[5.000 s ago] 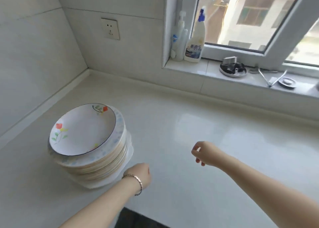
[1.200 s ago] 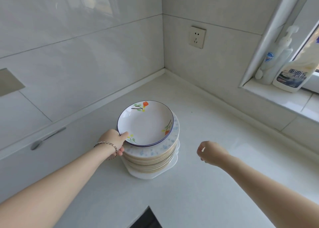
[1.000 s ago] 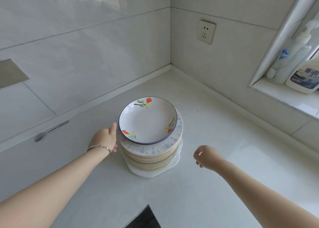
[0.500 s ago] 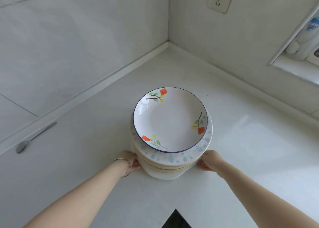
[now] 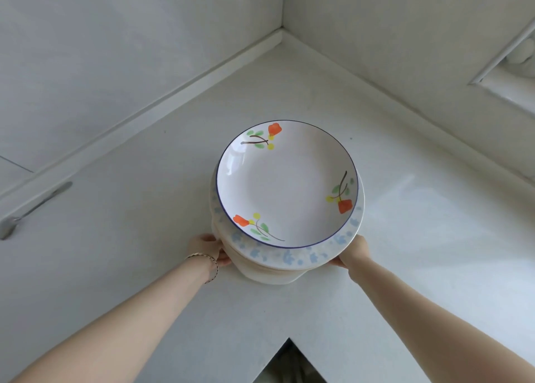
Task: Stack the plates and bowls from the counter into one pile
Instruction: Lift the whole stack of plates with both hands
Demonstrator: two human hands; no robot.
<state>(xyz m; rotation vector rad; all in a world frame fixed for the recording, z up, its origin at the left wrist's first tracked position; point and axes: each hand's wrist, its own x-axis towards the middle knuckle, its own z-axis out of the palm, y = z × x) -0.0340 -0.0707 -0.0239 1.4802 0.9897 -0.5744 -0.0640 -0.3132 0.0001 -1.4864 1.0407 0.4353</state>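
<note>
Near the back corner of the counter, where the two walls met, the pile of plates and bowls stood as one stack. On top sat a white plate with a thin blue rim and three orange flower sprigs. It lay level on a wider plate with pale blue specks, and plainer cream dishes showed beneath that.

The left hand, with a thin bracelet on its wrist, held the pile low on its left side, fingers curled against the lower dishes. The right hand touched the pile low on its right side. Its fingers were hidden under the speckled rim, so I could not tell whether it gripped.

A metal spoon lay far to the left, beside the wall.
</note>
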